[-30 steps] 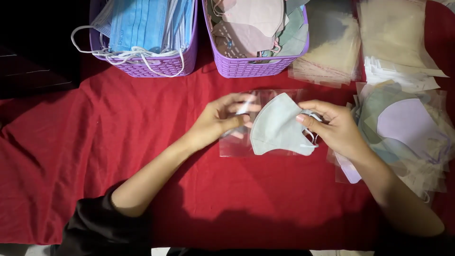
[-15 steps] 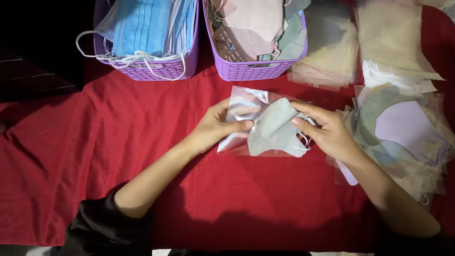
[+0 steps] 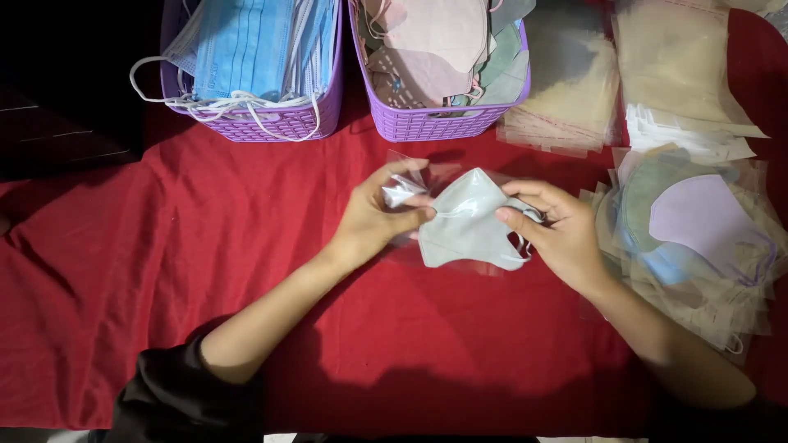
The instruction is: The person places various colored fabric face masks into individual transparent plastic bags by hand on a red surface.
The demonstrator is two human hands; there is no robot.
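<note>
At frame centre, your left hand (image 3: 373,217) pinched the clear plastic sleeve (image 3: 404,190); your right hand (image 3: 558,234) gripped the pale grey folded mask (image 3: 464,226), its long axis pointing left toward the sleeve.

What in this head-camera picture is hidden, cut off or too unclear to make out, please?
- Left basket: its far end is cut off by the top edge.
- Clear bag: the pale mask and left hand cover its opening.
- Mask's ear loop: mostly hidden under the right hand.
- Table's left side: too dark.
</note>
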